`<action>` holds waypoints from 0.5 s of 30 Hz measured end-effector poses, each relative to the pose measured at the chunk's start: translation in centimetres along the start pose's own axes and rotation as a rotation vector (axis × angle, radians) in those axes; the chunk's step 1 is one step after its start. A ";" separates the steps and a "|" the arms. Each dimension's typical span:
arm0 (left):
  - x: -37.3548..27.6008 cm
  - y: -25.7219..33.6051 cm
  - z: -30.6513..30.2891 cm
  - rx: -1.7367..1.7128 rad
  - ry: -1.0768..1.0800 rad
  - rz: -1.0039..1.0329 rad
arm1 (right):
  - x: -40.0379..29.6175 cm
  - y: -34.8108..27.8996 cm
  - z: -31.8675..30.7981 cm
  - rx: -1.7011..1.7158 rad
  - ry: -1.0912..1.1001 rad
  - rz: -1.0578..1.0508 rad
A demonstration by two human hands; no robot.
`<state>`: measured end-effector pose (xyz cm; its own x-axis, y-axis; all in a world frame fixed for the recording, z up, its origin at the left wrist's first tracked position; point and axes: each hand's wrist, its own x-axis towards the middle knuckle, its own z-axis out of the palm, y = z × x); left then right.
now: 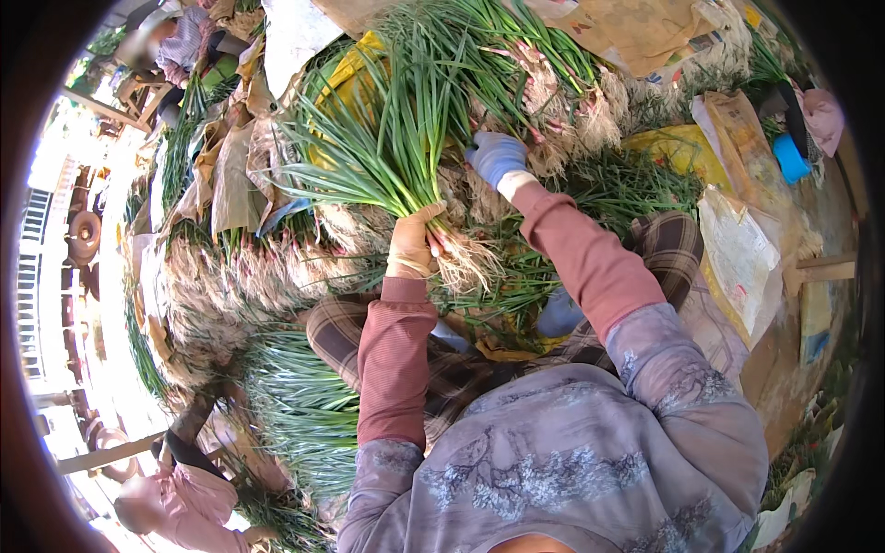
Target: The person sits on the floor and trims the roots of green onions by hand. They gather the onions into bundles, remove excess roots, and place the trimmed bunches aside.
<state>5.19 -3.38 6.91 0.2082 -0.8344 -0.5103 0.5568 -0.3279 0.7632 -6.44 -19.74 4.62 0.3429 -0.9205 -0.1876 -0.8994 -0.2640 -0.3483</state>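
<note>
My left hand [413, 240], in a tan glove, grips a bunch of green onions [404, 155] just above the bulbs. The leaves fan up and away to the left, while pale roots [470, 263] hang out below the fist on the right. In a blue glove, my right hand [496, 159] is at the near edge of a pile of green onions [546, 83] with pinkish bulbs and stringy roots. Its fingertips meet the stems and roots there, and I cannot tell whether they hold any. Loose green leaves [511, 301] lie between my legs.
More rooted onions [256, 276] are stacked at the left under sacking [235, 176]. Another leafy heap [304, 408] lies beside my left knee. A yellow plastic sack [671, 148] and a white sack [740, 256] are at the right. People [190, 508] sit at the lower left and upper left.
</note>
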 end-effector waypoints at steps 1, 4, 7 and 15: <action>0.1 -0.3 -0.3 0.017 -0.004 -0.020 | -1.9 -0.4 -1.2 0.087 -0.017 -0.013; 1.8 -2.5 -0.2 -0.001 -0.053 -0.052 | -6.0 -0.7 -0.4 0.229 0.158 -0.229; 2.4 -3.3 0.0 0.013 -0.133 -0.057 | -7.8 -0.4 0.3 0.290 0.314 -0.311; -0.6 0.3 2.1 0.136 -0.128 0.142 | -6.0 3.5 2.8 1.330 0.590 0.351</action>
<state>3.58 -3.85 8.30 0.1681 -0.9230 -0.3462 0.4141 -0.2526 0.8745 -10.93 -14.34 1.95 -0.2807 -0.9460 -0.1619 0.0990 0.1393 -0.9853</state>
